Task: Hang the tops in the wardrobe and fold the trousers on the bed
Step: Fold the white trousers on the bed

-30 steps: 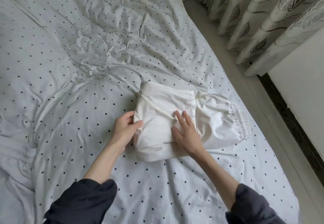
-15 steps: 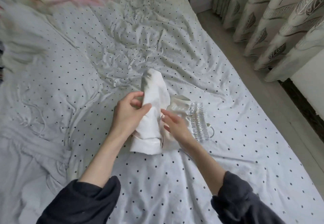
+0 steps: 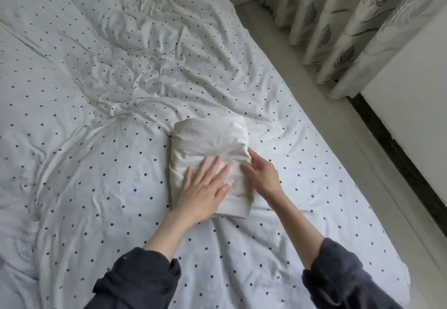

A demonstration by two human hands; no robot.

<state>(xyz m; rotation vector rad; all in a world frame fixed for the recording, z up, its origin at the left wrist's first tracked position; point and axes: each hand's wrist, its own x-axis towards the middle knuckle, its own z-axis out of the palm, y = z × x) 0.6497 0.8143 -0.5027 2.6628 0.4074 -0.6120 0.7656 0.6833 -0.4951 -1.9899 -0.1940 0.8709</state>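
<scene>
Pressing folded trousers flat on the bed, both hands.

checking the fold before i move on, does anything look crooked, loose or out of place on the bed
Nothing stands out. The cream folded trousers lie as a compact rectangle on the white dotted bedsheet, with the left hand flat on top and the right hand at its side. The sheet is only rumpled.

Leaf-patterned curtains along a pale floor, beside a white wall.
</scene>
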